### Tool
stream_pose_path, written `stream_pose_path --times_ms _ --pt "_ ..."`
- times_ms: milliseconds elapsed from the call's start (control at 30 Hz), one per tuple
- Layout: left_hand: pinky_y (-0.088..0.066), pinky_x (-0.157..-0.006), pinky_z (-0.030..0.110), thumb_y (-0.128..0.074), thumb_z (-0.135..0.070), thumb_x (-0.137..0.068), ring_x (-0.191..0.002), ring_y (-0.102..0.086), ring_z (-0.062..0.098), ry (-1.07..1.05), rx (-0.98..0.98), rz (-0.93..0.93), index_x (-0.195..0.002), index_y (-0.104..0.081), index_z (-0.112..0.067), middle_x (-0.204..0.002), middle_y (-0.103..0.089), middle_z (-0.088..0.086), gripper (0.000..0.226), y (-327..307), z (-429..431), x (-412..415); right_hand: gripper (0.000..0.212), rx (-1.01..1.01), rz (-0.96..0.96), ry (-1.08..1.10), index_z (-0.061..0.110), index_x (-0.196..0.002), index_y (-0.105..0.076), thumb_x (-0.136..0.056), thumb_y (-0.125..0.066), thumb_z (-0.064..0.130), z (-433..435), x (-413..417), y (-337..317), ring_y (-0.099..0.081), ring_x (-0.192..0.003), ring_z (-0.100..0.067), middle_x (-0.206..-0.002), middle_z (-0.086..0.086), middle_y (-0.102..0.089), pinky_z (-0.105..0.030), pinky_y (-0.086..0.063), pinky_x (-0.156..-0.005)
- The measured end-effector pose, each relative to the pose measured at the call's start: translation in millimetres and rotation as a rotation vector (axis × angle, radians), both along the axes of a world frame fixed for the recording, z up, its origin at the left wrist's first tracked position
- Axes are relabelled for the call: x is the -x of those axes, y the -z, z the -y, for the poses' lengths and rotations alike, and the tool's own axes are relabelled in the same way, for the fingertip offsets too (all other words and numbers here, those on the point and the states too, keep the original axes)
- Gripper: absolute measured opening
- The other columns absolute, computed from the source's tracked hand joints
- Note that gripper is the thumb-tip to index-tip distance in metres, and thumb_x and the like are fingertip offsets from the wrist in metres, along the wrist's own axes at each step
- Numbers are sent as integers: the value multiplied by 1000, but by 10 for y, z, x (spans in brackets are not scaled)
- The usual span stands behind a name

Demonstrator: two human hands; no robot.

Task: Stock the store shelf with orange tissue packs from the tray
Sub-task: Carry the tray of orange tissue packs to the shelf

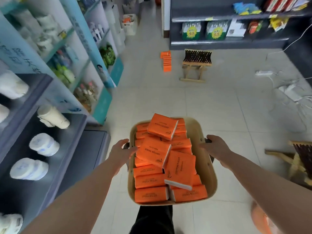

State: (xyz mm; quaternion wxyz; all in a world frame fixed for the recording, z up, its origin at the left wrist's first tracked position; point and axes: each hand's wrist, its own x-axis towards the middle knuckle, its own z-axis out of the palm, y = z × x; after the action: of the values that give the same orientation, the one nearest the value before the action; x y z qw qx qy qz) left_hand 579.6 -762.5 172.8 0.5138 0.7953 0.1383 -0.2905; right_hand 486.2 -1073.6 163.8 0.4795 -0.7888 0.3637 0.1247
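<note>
My left hand (122,150) and right hand (217,147) each close around a side handle of the tray (205,159), carrying it above the floor (219,107); orange tissue packs (154,153) fill it, heaped toward its left edge. Beyond, a wooden stool (195,65).

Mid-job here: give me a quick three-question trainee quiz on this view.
1. True or false: both hands grip the tan rectangular tray by its dark side handles.
2. Where else do orange packs lie? A) on the tiled floor ahead B) on the wooden folding stool
3. Fill in: the orange tissue packs are printed "COTTON ____".

Key: 1 true, left hand and right hand. 2 A, the orange row; the stool stands beside it. 3 TISSUE.
</note>
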Motion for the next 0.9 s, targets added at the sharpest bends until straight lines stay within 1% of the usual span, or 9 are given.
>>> stream_pose_path --times_ms 200,300,400,500,567,633,700,833,900 --pt "-48 -97 45 -75 -22 -78 -107 -61 30 114 -10 -37 -138 -42 -13 -122 -61 16 70 145 641 -1315 28 -24 -53 158 15 -70 -34 -73 -62 10 525 -995 87 -35 -64 -21 -70 -9 -37 -33 -26 -60" --pt "-47 -97 43 -76 -27 -77 -107 -59 29 127 -28 -43 -144 -34 -7 -123 -59 16 82 118 925 -1938 27 -37 -43 225 15 -70 -35 -76 -61 13 756 -1516 18 -40 -65 -21 -74 -9 -42 -30 -30 -59" --pt "-50 -89 39 -78 -32 -73 -97 -61 25 152 -80 -32 -137 -40 1 -111 -62 13 82 59 1201 -2517 35 -21 -46 263 27 -70 -26 -79 -59 18 1001 -2013 -34 -52 -68 -23 -93 -3 -55 -28 -37 -53" --pt "-48 -91 38 -77 -29 -76 -105 -59 28 150 -103 6 -140 -38 0 -117 -60 14 80 2 1525 -3083 18 -1 -39 255 20 -90 -41 -81 -57 17 1268 -2527 -55 -58 -64 -20 -107 0 -63 -27 -39 -50" --pt "-44 -99 40 -76 -28 -79 -117 -53 30 139 -114 21 -145 -29 0 -131 -53 15 85 11 1757 -3468 16 -2 -43 237 16 -90 -43 -81 -56 14 1467 -2881 -33 -56 -60 -19 -90 0 -62 -27 -38 -50" --pt "-46 -97 40 -76 -29 -76 -114 -55 30 148 -132 31 -143 -32 1 -125 -55 15 86 -16 1980 -3849 27 -18 -13 233 20 -71 -33 -81 -56 11 1692 -3251 7 -43 -59 -17 -71 4 -46 -27 -31 -52" --pt "-50 -92 42 -77 -37 -65 -105 -60 30 153 -178 29 -135 -43 2 -115 -62 15 86 4 2200 -4232 36 -37 2 228 23 -66 -27 -82 -56 10 1938 -3633 37 -36 -59 -14 -67 8 -38 -26 -28 -52" --pt "-51 -81 39 -76 -30 -69 -82 -61 25 156 -226 27 -100 -55 -4 -84 -64 8 46 -79 2722 -4980 28 -70 -24 174 16 -68 -32 -81 -56 10 2453 -4376 -9 -38 -60 -19 -65 3 -39 -26 -29 -53" --pt "-51 -81 38 -75 -25 -74 -81 -61 23 151 -239 28 -103 -55 -4 -86 -64 10 41 -130 3014 -5334 24 -68 -31 155 13 -70 -36 -80 -57 11 2712 -4729 -72 -42 -62 -21 -67 -1 -42 -27 -31 -53"
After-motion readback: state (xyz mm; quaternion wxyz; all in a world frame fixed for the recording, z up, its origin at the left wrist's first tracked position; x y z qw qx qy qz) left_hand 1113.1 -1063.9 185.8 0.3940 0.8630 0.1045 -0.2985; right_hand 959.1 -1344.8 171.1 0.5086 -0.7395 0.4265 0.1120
